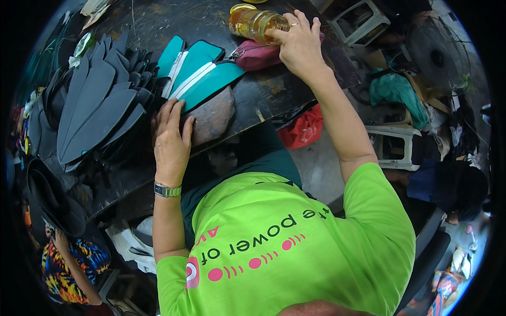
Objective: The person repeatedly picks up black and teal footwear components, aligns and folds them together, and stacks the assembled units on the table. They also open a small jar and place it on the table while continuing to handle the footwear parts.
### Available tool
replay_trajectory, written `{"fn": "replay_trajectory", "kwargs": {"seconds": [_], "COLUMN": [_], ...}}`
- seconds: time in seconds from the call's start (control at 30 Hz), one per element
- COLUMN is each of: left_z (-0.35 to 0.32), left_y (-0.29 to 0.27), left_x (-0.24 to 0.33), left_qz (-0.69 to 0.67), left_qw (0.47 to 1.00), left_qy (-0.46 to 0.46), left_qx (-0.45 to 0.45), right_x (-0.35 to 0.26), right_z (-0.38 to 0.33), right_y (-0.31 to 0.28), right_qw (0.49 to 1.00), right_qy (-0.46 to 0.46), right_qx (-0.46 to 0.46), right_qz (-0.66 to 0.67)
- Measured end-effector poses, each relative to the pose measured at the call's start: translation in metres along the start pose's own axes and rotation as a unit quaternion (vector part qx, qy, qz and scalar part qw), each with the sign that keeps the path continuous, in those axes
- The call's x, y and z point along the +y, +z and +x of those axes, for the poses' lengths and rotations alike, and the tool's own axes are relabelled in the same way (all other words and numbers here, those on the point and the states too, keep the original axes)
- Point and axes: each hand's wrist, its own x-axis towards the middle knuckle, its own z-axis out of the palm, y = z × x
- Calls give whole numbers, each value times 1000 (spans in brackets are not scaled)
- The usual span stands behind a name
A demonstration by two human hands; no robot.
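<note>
My right hand (305, 55) is at the mouth of a glass jar (253, 23) of amber liquid. Thumb and a finger are set on either side of its rim, and the other fingers stretch out past it. A dark pink zip pouch (258, 56) lies under the wrist side of the jar. My left hand (171, 134) rests with fingers extended and thumb apart, fingertips at the lower edge of the teal cut pieces (203, 79) with white strips. Beneath its thumb lies a flat grey-brown stone (213, 116). Left of it, dark grey cut pieces (100, 100) are heaped.
A worn black table (274, 95) carries everything. A yellow lid (243, 7) is beside the jar. On the right are a white plastic stool (390, 147), a fan (437, 55) and a green plastic bag (398, 97). A red bag (303, 129) hangs below the table. Another person's arm (79, 268) shows lower left.
</note>
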Motion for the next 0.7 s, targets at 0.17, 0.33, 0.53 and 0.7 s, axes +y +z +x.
{"fn": "replay_trajectory", "kwargs": {"seconds": [0.17,0.33,0.53,0.7], "left_z": [3,7,-9,-32], "left_y": [-4,-11,-19,-21], "left_x": [-8,-3,11,25], "left_qz": [-8,-49,-69,-94], "left_qw": [1000,998,994,989], "left_qy": [6,35,74,74], "left_qx": [-28,-36,-49,-85], "right_x": [0,-7,-17,-66], "right_z": [-4,-19,-24,-50], "right_y": [-5,-13,-46,-69], "right_qw": [994,990,980,730], "right_qy": [46,35,77,152], "right_qx": [56,83,55,77], "right_qz": [79,111,175,662]}}
